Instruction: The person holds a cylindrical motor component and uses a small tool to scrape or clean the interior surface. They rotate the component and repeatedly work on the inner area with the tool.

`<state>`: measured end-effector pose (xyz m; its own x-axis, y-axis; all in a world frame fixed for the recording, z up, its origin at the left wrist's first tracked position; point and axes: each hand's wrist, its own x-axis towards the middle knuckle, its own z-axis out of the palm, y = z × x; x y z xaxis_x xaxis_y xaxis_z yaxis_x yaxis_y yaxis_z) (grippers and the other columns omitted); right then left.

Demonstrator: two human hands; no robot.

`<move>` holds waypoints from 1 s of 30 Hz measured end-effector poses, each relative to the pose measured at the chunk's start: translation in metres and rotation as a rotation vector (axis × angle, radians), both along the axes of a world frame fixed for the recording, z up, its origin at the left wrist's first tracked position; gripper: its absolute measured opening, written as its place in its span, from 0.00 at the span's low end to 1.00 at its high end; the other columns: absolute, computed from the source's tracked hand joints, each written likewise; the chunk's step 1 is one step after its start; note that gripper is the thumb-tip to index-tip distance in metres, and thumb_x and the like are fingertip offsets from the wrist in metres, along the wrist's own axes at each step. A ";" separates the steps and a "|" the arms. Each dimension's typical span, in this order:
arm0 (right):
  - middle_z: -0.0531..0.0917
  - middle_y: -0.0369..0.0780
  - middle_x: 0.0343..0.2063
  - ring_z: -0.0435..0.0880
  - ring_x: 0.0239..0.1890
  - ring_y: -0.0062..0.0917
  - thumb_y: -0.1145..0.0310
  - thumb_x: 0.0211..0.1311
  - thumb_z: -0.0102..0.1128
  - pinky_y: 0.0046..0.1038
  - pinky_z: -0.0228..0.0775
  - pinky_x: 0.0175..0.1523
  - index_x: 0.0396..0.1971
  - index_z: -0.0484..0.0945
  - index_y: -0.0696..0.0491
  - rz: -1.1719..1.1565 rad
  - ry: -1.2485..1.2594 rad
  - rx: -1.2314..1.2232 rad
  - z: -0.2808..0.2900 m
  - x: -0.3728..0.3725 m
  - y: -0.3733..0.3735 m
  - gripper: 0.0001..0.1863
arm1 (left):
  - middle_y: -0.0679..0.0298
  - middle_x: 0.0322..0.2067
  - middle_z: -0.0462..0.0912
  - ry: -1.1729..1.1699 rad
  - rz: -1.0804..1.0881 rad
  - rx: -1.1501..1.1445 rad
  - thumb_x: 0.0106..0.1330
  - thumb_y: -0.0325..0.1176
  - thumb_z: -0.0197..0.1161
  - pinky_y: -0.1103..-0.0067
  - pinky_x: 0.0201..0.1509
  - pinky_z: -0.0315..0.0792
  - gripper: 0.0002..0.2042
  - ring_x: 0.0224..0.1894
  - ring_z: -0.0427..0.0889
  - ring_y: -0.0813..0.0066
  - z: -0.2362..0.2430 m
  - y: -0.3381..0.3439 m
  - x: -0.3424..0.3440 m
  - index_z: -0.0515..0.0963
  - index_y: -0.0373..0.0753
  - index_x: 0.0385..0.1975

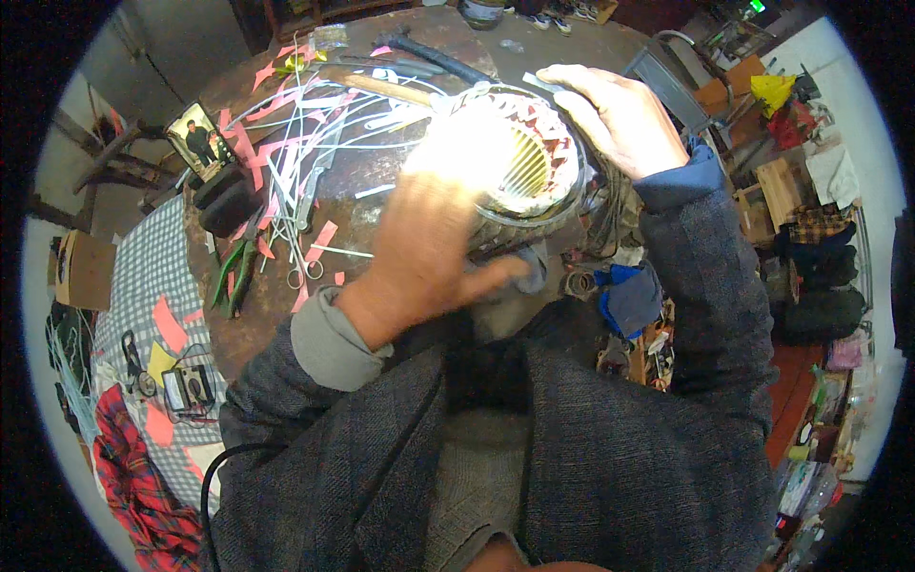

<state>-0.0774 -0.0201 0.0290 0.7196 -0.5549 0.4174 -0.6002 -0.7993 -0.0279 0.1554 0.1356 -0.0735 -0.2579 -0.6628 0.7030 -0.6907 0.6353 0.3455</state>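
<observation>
A round motor stator, with slotted inner core and white and pink insulation round its windings, is on the worn table. My left hand is motion-blurred at its lower left, thumb stretched out to the right, other fingers lost in bright glare over the stator. My right hand is at the stator's upper right edge, fingers bent round a small pale piece too small to make out. Behind the stator lie a wooden handle and a dark bar.
Left are white sleeves and pink scraps, scissors, green-handled tool, knife, framed photo and checked cloth with an electronic device. At right are blue cloth, boxes and clutter along the wall.
</observation>
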 end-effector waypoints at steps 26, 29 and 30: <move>0.87 0.46 0.40 0.86 0.41 0.41 0.70 0.66 0.62 0.39 0.80 0.49 0.47 0.84 0.60 0.186 0.102 -0.103 -0.041 -0.036 -0.048 0.13 | 0.61 0.29 0.77 -0.312 0.040 -0.008 0.61 0.53 0.75 0.67 0.37 0.70 0.24 0.31 0.78 0.62 0.019 -0.042 -0.059 0.80 0.38 0.43; 0.90 0.44 0.37 0.88 0.37 0.43 0.59 0.65 0.62 0.41 0.81 0.45 0.45 0.89 0.50 0.257 -0.088 0.053 -0.043 -0.023 -0.057 0.15 | 0.61 0.29 0.77 -0.315 0.057 -0.026 0.61 0.53 0.74 0.68 0.37 0.70 0.25 0.31 0.79 0.64 0.018 -0.042 -0.060 0.81 0.37 0.44; 0.91 0.45 0.40 0.89 0.40 0.42 0.59 0.66 0.62 0.40 0.81 0.47 0.46 0.90 0.50 0.398 -0.178 0.118 -0.042 -0.013 -0.064 0.16 | 0.62 0.29 0.78 -0.324 0.059 -0.037 0.61 0.54 0.74 0.68 0.37 0.70 0.25 0.31 0.79 0.64 0.018 -0.042 -0.059 0.81 0.37 0.44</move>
<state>-0.0900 -0.0837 -0.0133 0.8094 -0.3008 0.5044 -0.2246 -0.9521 -0.2074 0.0964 0.0937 -0.0558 -0.4339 -0.6587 0.6147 -0.7968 0.5990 0.0793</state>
